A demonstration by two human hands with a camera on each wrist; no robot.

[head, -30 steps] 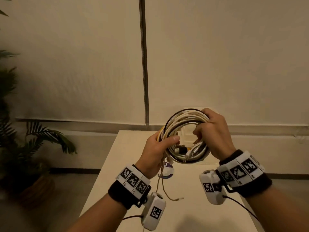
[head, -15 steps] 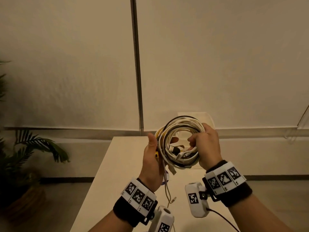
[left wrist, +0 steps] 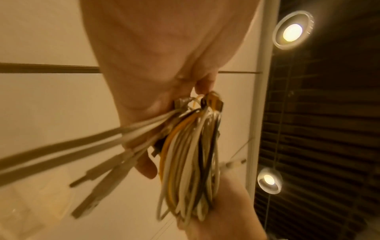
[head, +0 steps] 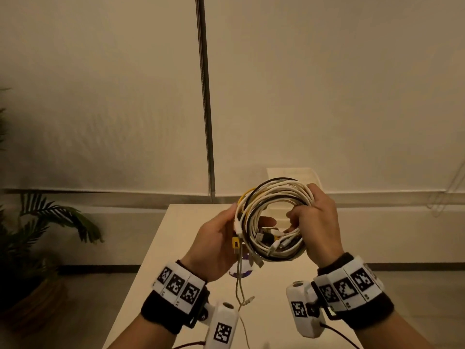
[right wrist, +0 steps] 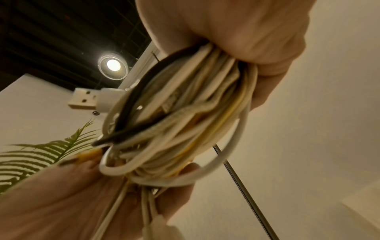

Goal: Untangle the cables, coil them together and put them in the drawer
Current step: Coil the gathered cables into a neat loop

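A round coil of cables (head: 273, 197), mostly white with black and yellow strands, is held upright in the air above the table. My right hand (head: 315, 222) grips the coil's right side, fingers curled through the loop. My left hand (head: 216, 238) holds the left side, thumb in front and fingertips showing inside the ring. A yellow plug (head: 235, 245) and loose cable ends (head: 241, 285) hang down from the left side. The left wrist view shows the coil (left wrist: 189, 162) edge-on. In the right wrist view the coil (right wrist: 180, 113) has a white USB plug (right wrist: 86, 99) sticking out. No drawer is in view.
A white table (head: 181, 248) lies under my hands, with a small purple and white object (head: 240, 272) on it. A white box (head: 294, 173) stands at its far end. A metal pole (head: 205, 96) runs up the wall. A potted plant (head: 37, 235) stands on the floor to the left.
My left hand has shifted its hold on the coil's left side, the thumb coming off the front and back. The coil has turned a little. The view has tilted upward.
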